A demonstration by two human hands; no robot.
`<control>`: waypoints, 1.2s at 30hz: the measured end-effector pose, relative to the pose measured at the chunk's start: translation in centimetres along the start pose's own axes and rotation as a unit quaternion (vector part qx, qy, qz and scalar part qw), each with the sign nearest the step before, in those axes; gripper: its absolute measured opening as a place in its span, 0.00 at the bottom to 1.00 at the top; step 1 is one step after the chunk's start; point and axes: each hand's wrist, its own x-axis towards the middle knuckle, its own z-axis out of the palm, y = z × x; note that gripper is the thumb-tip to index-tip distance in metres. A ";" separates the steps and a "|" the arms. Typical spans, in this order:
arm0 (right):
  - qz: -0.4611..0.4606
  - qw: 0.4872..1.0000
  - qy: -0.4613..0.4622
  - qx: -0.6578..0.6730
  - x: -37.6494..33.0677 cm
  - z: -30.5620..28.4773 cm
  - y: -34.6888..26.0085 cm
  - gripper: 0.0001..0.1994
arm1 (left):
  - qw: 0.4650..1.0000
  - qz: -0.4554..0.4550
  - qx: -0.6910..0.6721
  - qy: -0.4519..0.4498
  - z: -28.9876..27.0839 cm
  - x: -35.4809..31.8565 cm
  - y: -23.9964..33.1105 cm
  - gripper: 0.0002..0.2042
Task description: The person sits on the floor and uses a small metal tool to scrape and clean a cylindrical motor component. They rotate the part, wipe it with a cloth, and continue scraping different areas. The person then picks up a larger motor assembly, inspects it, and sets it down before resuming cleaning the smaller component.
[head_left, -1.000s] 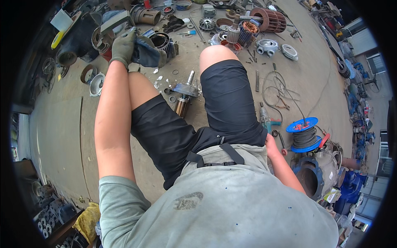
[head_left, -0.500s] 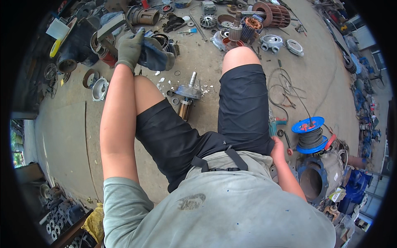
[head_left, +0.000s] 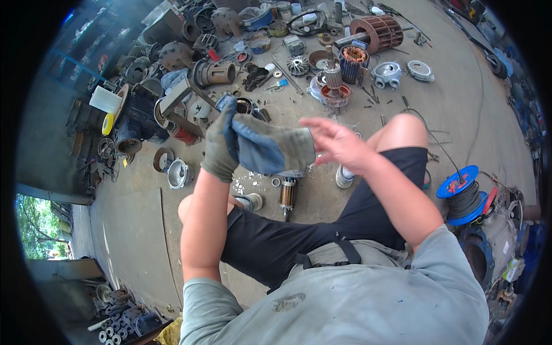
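The left hand (head_left: 219, 146), already in a grey work glove, is clamped on a second glove (head_left: 270, 150), grey with a blue palm, gripping it at the cuff end. That glove hangs out sideways from the left hand toward the right hand (head_left: 336, 142), above the person's lap. The right hand is bare, its fingers spread apart and holding nothing; its fingertips sit just beside the glove's open end, and whether they touch it cannot be told.

Taking the held glove as landmark: directly below it on the concrete floor (head_left: 132, 218) stands a small rotor (head_left: 287, 195) with copper windings, with a metal ring (head_left: 276, 182) just to its left. Further left of the glove lies a round motor end cover (head_left: 177, 173). Beyond the glove, up the floor, stand a stator (head_left: 353, 60) with copper coils and a rusty squirrel-cage rotor (head_left: 376, 33). Well to the right of the glove, past the person's bent knee, sits a blue cable spool (head_left: 461, 194) wound with dark wire.
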 end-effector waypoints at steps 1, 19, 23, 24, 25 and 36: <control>0.041 0.991 -0.066 0.109 1.1 0.7 1.0 0.17 | 0.999 -0.008 0.045 -0.004 -0.6 -0.1 -0.5 0.15; 0.075 0.990 0.101 0.062 6.1 4.4 13.3 0.13 | 0.680 -0.106 0.725 0.032 -5.7 -5.0 -10.5 0.21; -0.094 0.966 0.104 -0.217 6.5 2.9 13.1 0.10 | 0.527 -0.215 0.822 -0.026 -5.4 -4.6 -9.8 0.19; -0.105 0.935 0.086 -0.327 6.1 2.9 13.5 0.10 | 0.490 -0.242 0.836 -0.043 -5.2 -4.5 -9.9 0.19; -0.132 0.870 0.058 -0.471 5.5 3.4 14.3 0.11 | 0.469 -0.274 0.839 -0.037 -4.9 -4.1 -10.0 0.21; 0.418 0.905 0.065 0.042 8.2 2.1 24.3 0.17 | 0.401 -0.119 0.905 -0.080 -3.9 -4.4 -16.4 0.15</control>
